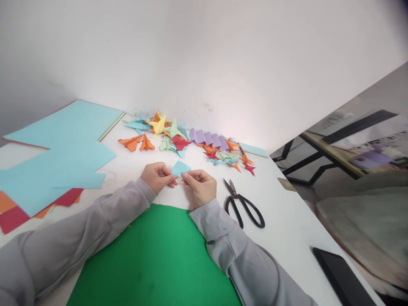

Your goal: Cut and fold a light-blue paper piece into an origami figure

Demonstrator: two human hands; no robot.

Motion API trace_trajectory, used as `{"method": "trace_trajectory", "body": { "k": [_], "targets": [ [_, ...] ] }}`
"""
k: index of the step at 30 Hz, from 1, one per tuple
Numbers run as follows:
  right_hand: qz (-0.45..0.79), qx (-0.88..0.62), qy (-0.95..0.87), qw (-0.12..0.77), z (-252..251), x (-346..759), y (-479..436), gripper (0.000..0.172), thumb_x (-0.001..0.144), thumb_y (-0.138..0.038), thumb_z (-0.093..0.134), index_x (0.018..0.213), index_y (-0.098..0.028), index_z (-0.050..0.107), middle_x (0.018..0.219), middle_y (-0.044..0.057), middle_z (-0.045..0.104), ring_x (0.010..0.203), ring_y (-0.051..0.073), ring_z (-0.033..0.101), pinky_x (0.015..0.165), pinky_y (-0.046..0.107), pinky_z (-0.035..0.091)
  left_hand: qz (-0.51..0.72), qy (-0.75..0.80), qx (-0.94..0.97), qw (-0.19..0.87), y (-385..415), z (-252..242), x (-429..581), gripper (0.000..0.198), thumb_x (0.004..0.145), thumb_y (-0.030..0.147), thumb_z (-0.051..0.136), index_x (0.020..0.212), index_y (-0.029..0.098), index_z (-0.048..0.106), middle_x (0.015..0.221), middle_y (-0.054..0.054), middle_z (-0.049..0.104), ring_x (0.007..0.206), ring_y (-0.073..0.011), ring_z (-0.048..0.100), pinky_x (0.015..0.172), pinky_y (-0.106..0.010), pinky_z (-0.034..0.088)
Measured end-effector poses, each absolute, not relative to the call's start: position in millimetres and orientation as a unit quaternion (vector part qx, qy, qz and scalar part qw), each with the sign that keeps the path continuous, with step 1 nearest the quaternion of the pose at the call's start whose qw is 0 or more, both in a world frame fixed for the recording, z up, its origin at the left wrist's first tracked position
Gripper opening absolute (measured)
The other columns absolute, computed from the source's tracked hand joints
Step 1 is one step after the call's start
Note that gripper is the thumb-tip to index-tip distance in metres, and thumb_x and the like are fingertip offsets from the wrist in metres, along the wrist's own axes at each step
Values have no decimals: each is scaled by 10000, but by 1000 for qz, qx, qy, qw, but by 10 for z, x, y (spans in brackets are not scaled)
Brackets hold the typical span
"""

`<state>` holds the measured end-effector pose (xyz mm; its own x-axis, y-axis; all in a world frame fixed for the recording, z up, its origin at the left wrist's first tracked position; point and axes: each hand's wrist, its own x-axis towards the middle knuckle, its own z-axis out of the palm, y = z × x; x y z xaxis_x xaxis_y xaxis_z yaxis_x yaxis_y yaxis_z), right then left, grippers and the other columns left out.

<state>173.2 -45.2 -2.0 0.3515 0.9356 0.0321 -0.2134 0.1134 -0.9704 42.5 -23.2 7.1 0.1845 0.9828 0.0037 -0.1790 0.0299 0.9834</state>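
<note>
Between my two hands is a small piece of light-blue paper [181, 168], with a pointed corner facing away from me. My left hand [157, 177] pinches its left edge between thumb and fingers. On the right side, my right hand [202, 185] grips the paper the same way, its thumb on top. Both hands are held just beyond the far edge of a green sheet [153, 255]. Folded paper pieces in several colours lie past my hands, among them two orange ones [131, 143] and a purple pleated strip [208, 139].
Black-handled scissors [244, 204] lie with blades partly apart, right of my right hand. A dark phone-like slab [344, 276] rests near the table's right edge. Large light-blue sheets [73, 123] cover the left side, over red and orange paper [14, 219]. A white wall [204, 63] stands behind.
</note>
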Motion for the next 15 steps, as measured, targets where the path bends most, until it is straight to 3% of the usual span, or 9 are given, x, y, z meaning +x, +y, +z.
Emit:
{"method": "trace_trajectory", "body": {
  "k": [15],
  "targets": [
    [455, -489, -345, 660, -19, 1726, -453, 317, 471, -208, 783, 653, -166, 527, 434, -51, 598, 409, 99, 560, 453, 214, 449, 489, 402, 489, 601, -229, 73, 423, 396, 450, 225, 787, 568, 145, 417, 406, 9, 579, 438, -159, 611, 414, -244, 508]
  ]
}}
